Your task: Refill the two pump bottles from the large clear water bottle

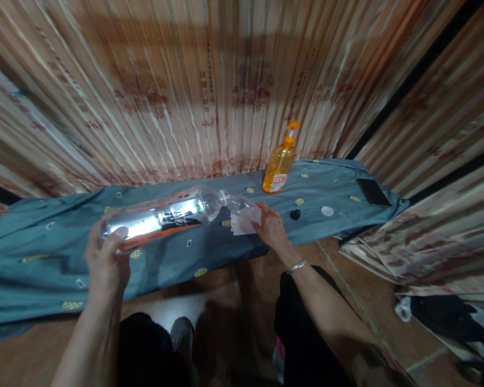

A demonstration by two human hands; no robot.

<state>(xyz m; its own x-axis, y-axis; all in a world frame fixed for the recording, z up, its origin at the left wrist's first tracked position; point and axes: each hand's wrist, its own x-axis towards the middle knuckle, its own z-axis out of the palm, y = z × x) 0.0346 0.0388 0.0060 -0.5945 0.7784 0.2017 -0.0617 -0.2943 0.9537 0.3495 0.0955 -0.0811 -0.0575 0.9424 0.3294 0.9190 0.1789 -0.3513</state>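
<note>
My left hand is wrapped round the base of a large clear plastic bottle with a silver and orange label. The bottle lies almost level above the cloth, its neck pointing right. My right hand is closed on a small clear plastic bottle. The two bottles' necks meet end to end, though whether they are joined is too blurred to tell. A white paper-like piece shows just under the small bottle, beside my right fingers; I cannot tell whether it is held.
Behind my right hand stands an orange pump bottle. Farther right are a small black cap, a white disc and a dark phone. A teal patterned cloth covers the narrow table. Pleated curtains hang behind it.
</note>
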